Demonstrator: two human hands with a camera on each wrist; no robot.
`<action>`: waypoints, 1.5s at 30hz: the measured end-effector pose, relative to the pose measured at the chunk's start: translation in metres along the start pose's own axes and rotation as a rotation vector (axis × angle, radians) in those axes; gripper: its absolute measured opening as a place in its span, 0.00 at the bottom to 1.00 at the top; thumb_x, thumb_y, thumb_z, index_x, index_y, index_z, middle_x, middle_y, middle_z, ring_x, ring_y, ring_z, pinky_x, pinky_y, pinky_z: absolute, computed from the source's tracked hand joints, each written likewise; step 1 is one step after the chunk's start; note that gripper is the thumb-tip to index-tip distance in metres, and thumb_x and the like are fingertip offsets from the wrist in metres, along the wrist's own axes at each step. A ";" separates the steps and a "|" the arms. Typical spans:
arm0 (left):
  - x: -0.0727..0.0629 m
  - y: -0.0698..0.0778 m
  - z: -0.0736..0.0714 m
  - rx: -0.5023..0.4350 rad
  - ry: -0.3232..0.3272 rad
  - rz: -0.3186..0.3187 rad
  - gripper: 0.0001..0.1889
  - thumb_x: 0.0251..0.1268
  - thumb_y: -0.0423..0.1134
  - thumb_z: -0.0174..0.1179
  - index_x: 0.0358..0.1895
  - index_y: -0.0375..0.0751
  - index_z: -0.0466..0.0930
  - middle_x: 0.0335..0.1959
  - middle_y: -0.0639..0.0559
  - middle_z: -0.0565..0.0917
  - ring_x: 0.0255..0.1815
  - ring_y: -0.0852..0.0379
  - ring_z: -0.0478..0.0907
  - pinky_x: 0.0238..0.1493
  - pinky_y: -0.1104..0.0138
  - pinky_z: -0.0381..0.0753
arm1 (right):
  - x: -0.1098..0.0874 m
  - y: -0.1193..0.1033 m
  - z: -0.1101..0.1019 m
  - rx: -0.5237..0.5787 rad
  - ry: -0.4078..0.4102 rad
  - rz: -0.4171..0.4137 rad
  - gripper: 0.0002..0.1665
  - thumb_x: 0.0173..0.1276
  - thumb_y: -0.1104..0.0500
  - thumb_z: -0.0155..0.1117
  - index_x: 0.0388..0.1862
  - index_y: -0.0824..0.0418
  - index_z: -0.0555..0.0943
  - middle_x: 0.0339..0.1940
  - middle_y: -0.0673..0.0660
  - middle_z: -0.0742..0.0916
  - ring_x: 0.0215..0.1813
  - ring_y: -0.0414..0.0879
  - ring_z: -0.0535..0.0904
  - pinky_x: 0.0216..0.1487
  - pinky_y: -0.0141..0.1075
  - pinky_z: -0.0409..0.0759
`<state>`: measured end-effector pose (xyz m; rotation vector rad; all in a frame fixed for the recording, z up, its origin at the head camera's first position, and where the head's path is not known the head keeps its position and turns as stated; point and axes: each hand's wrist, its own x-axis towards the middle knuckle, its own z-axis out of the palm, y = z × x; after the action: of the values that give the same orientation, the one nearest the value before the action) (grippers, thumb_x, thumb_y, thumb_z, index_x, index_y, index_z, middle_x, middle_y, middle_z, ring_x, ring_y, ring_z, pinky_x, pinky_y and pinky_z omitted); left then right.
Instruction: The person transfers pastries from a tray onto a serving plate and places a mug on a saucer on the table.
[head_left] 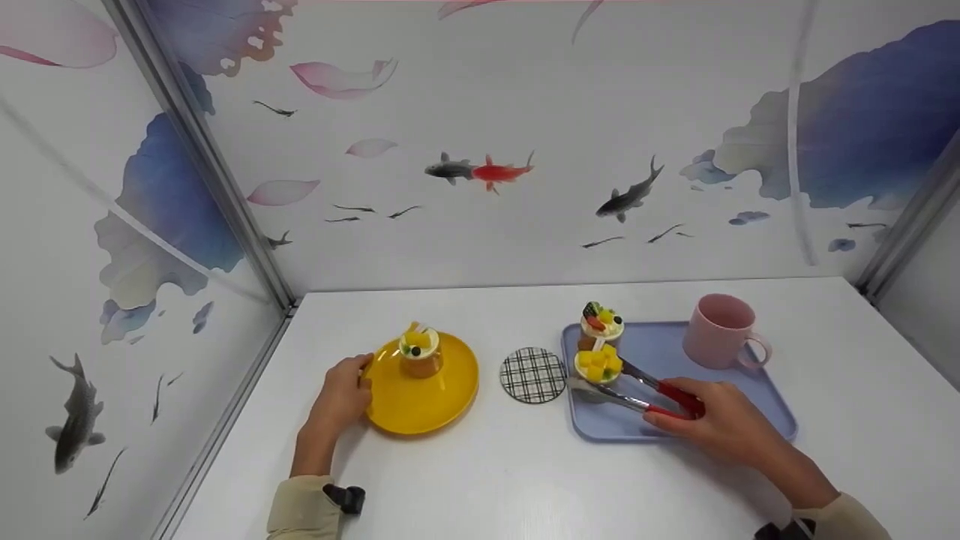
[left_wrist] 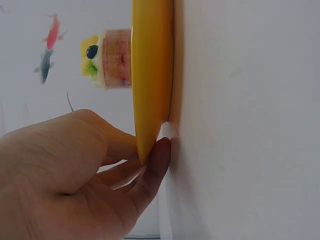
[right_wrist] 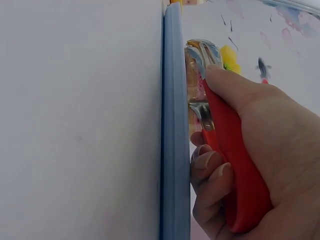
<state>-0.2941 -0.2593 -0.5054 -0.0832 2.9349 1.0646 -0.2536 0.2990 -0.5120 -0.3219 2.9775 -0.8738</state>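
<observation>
My left hand [head_left: 345, 394] pinches the rim of a yellow plate [head_left: 405, 412], thumb above and fingers beneath, clearly seen in the left wrist view. On that plate stands a small fruit-topped cake [head_left: 421, 360]. With my right hand [head_left: 720, 420] I grip metal tongs [head_left: 679, 409] by their red handles. The tong arms spread on either side of a small cake topped with yellow fruit cubes [head_left: 598, 365], at the left side of a blue tray [head_left: 679, 433]. Just behind it on the tray is another fruit-topped cake [head_left: 602, 322].
A pink mug [head_left: 716, 334] stands at the tray's back right, handle to the right. Between plate and tray lies a round checked coaster [head_left: 533, 375]. The white table [head_left: 480, 480] is bounded by printed panels [head_left: 480, 240] at the back and sides.
</observation>
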 end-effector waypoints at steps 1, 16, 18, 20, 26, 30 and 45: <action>0.000 0.000 0.000 -0.001 -0.002 -0.005 0.28 0.81 0.26 0.53 0.80 0.30 0.67 0.77 0.32 0.75 0.78 0.36 0.73 0.83 0.42 0.70 | 0.000 0.000 0.000 0.001 -0.001 0.002 0.45 0.62 0.28 0.78 0.65 0.57 0.86 0.32 0.48 0.83 0.39 0.46 0.76 0.28 0.29 0.71; 0.003 -0.001 0.001 -0.001 -0.005 -0.026 0.28 0.81 0.26 0.53 0.81 0.30 0.67 0.77 0.33 0.75 0.79 0.36 0.73 0.83 0.43 0.70 | -0.001 0.001 0.000 -0.010 0.002 -0.006 0.44 0.62 0.30 0.79 0.66 0.58 0.87 0.31 0.47 0.83 0.38 0.45 0.76 0.29 0.28 0.73; 0.002 -0.001 0.001 0.000 -0.002 -0.014 0.28 0.81 0.25 0.53 0.80 0.30 0.67 0.77 0.32 0.75 0.79 0.36 0.73 0.83 0.43 0.70 | -0.001 0.000 0.000 -0.022 0.010 -0.012 0.43 0.62 0.29 0.78 0.66 0.58 0.87 0.30 0.47 0.83 0.37 0.45 0.75 0.28 0.28 0.71; 0.001 0.000 0.000 0.000 0.002 -0.004 0.28 0.80 0.25 0.53 0.80 0.29 0.68 0.77 0.32 0.75 0.79 0.35 0.73 0.82 0.42 0.71 | -0.002 0.000 0.001 -0.036 0.018 -0.020 0.43 0.63 0.29 0.78 0.65 0.58 0.87 0.29 0.46 0.82 0.36 0.44 0.75 0.27 0.28 0.69; 0.001 0.000 -0.001 0.005 -0.001 -0.005 0.27 0.80 0.25 0.52 0.80 0.29 0.68 0.77 0.31 0.75 0.79 0.35 0.72 0.83 0.42 0.70 | -0.002 -0.001 0.001 -0.050 0.033 -0.035 0.43 0.63 0.28 0.77 0.65 0.57 0.88 0.25 0.46 0.79 0.34 0.43 0.73 0.27 0.29 0.66; 0.002 0.000 -0.001 0.015 -0.004 -0.002 0.27 0.80 0.24 0.53 0.80 0.28 0.68 0.76 0.30 0.76 0.78 0.35 0.74 0.81 0.42 0.72 | -0.002 0.000 0.001 -0.051 0.041 -0.041 0.43 0.63 0.28 0.77 0.64 0.57 0.88 0.25 0.45 0.79 0.33 0.42 0.73 0.27 0.28 0.67; 0.001 0.000 -0.001 0.013 -0.006 -0.008 0.27 0.81 0.25 0.52 0.80 0.29 0.68 0.76 0.31 0.76 0.77 0.35 0.74 0.82 0.41 0.71 | -0.003 -0.001 0.001 -0.053 0.050 -0.042 0.45 0.63 0.28 0.77 0.66 0.59 0.87 0.25 0.46 0.80 0.34 0.43 0.74 0.26 0.28 0.69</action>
<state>-0.2955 -0.2603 -0.5043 -0.0906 2.9328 1.0428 -0.2506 0.2984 -0.5126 -0.3703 3.0553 -0.8194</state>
